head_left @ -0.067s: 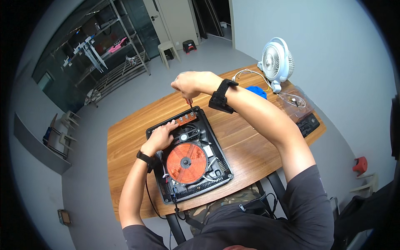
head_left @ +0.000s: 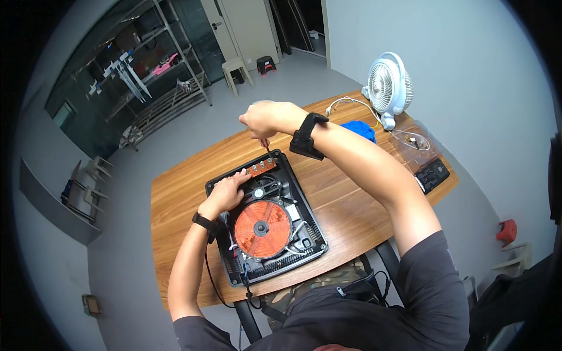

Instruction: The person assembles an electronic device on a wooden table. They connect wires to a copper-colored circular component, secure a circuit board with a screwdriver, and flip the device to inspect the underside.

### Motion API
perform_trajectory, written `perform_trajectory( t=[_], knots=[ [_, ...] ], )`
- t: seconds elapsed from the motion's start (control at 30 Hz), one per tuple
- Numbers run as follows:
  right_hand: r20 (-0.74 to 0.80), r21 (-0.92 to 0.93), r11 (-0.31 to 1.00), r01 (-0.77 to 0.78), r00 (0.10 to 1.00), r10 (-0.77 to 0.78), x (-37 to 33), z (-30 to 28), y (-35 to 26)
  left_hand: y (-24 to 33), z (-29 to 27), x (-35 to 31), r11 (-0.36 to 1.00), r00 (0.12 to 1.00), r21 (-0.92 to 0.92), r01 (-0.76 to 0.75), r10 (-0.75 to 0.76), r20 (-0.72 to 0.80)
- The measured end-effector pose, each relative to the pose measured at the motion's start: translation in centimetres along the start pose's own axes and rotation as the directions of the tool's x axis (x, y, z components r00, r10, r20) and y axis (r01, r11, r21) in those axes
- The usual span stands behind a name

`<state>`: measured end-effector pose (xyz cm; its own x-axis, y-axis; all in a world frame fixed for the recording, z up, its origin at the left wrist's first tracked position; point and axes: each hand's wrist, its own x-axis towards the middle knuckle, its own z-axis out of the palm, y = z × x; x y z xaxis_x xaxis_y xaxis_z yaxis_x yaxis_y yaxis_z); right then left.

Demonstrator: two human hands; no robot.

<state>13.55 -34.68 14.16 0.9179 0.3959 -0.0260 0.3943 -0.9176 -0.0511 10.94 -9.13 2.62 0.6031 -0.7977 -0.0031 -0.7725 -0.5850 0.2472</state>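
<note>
An induction cooker (head_left: 316,234) lies with its casing uncovered on the table, its round copper coil (head_left: 249,225) showing. Along its far edge runs an orange circuit board (head_left: 267,166) with several small round parts on it. My right hand (head_left: 264,119) is closed round a red-handled screwdriver (head_left: 265,143), most of its handle hidden in the fingers. The shaft points down at the right end of the orange board. My left hand (head_left: 225,192) lies over the cooker's left side, fingers stretched out, their tips touching the board's left end.
A light blue fan (head_left: 386,88) stands at the table's back right, its white cable trailing beside it. Near it are a blue cloth-like item (head_left: 358,131), a clear plastic bag (head_left: 413,140) and a black case (head_left: 434,174). A black cord (head_left: 209,270) hangs along the cooker's left side.
My right wrist and forearm have shifted slightly to the left, the screwdriver still in hand. My left hand and the cooker stay where they were.
</note>
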Motion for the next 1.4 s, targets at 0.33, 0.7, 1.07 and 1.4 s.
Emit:
perform_trajectory(
  t=[0.33,0.7,1.07,1.4],
  knots=[
    [-0.170,-0.035,0.982,0.185,0.967,-0.188,-1.7,-0.5,0.3,-0.4,0.1,-0.1,1.000,1.000,0.021,-0.002,0.002,0.006],
    [-0.054,-0.026,0.996,-0.088,0.995,0.087,-2.2,-2.0,-1.3,-0.2,0.1,-0.1,1.000,1.000,0.022,0.006,-0.006,0.009],
    [-0.009,-0.053,0.997,-0.055,0.998,0.054,-1.9,-1.0,-1.5,-0.4,0.3,-0.2,1.000,1.000,0.022,0.011,-0.011,0.004],
    [-0.219,-0.062,0.997,0.052,0.974,-0.064,-4.7,-4.2,-2.1,-0.7,-0.5,-0.1,0.999,0.999,-0.033,-0.009,0.010,0.045]
  ],
)
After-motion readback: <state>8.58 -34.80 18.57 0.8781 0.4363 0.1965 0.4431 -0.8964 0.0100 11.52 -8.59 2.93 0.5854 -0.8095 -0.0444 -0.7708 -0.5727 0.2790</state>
